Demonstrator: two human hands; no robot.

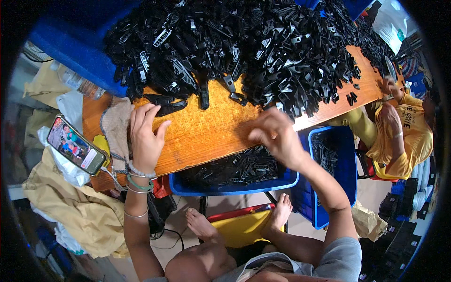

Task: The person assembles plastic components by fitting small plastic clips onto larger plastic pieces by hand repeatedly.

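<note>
A large heap of black plastic parts [225, 42] covers the far side of the wooden table [206, 136]. My left hand [146, 134] rests over the table's left side, thumb and fingers apart. Its fingertips are beside a dark elongated plastic part [171, 107] at the heap's near edge; nothing shows in its grasp. My right hand [278, 136] hovers above the table's near edge, slightly blurred, fingers bent and thumb apart, with no part visible in it. Between the hands, a few loose parts, such as an upright black piece [203, 95], lie in front of the heap.
A blue bin [235, 191] of black parts sits under the table edge, with another blue bin [312, 188] to its right. A phone [75, 144] and a beige cloth [116, 129] are at left. Another person in a yellow shirt [413, 127] sits at right.
</note>
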